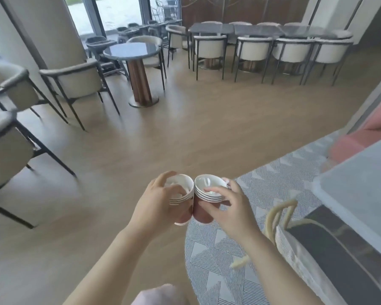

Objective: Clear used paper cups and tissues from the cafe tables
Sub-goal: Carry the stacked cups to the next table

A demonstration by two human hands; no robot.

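Since both hands were already full, most of the picking up looked done. The left hand (161, 205) was curled round one stack of cups (182, 200), with something white like tissue (174, 183) stuffed in the top cup. The right hand (231, 205) gripped a second stack (209, 181), thumb over its rim. Both stacks touched side by side, between the hands. No cups showed on the round table (131, 50) far beyond the hands, so throwing these away seemed to be what was left.

cups (204, 213): brown outside, white inside
rug (240, 249): grey-and-white striped triangles
floor (185, 128): light wood
chairs (209, 49): cream, dark frames
sofa (361, 137): pink
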